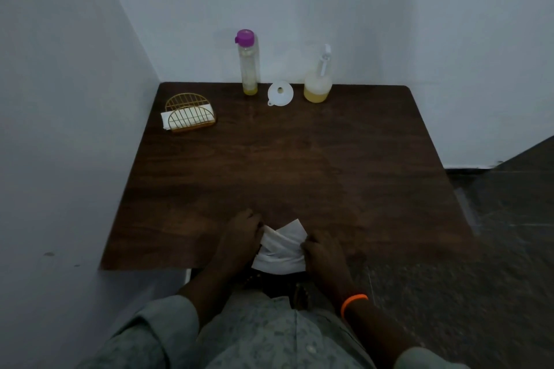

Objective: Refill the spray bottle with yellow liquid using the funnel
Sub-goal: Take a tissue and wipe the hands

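A clear spray bottle (318,81) with its white spray head on stands at the table's far edge, holding yellow liquid in its lower part. A white funnel (280,93) lies on the table to its left, wide mouth facing me. Further left stands a tall clear bottle (247,64) with a purple cap and a little yellow liquid at the bottom. At the near table edge my left hand (241,235) and my right hand (322,252) both grip a crumpled white tissue (281,249) between them.
A gold wire napkin holder (189,112) with white napkins sits at the far left of the dark wooden table (299,165). White walls close in the left and back sides. Dark floor lies to the right.
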The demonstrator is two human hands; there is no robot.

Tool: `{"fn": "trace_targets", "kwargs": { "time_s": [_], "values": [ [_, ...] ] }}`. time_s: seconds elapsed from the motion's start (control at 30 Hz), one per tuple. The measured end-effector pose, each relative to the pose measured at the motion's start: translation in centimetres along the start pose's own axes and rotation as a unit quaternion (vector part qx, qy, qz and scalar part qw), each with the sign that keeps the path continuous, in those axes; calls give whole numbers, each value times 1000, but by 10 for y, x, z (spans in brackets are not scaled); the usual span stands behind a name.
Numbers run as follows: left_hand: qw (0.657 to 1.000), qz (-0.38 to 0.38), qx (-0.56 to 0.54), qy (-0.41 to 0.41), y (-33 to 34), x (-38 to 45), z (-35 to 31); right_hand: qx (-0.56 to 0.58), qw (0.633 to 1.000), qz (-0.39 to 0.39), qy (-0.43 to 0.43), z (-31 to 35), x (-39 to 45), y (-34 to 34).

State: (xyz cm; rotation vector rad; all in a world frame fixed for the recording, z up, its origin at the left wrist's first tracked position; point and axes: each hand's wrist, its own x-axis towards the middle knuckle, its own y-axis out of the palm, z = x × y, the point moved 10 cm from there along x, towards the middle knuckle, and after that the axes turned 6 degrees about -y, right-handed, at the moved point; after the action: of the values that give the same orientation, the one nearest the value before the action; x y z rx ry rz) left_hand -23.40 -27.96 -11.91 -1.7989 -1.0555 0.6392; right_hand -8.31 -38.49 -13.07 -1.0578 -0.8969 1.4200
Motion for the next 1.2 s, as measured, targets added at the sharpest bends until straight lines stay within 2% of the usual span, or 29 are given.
{"fn": "trace_targets", "kwargs": {
  "time_s": [0.1,0.27,0.47,0.7,0.83,0.93,1.0,1.1,1.2],
  "values": [
    [999,-35,39,-17,-11,0,-8,2,1000,-27,-11,2,-2,-8],
    [987,10,39,153,2,-43,-45,23,995,27,-93,15,-12,1],
    [992,43,33,112,29,-59,-26,0,993,21,-117,19,-12,0],
    [987,27,38,153,26,-73,-40,-2,993,-1,-119,21,-17,8],
    [982,44,18,184,30,-79,-40,25,992,39,-115,19,-23,16],
    [981,81,8,178,35,-81,-35,67,990,61,-109,17,-25,18],
    [983,98,-54,147,30,-81,-32,127,987,55,-84,9,-25,14],
    [983,95,-137,81,12,-68,-27,245,968,51,8,-14,-25,11],
    [974,81,-213,3,-4,-46,-23,304,948,33,84,-35,-20,-5]
  ]
}}
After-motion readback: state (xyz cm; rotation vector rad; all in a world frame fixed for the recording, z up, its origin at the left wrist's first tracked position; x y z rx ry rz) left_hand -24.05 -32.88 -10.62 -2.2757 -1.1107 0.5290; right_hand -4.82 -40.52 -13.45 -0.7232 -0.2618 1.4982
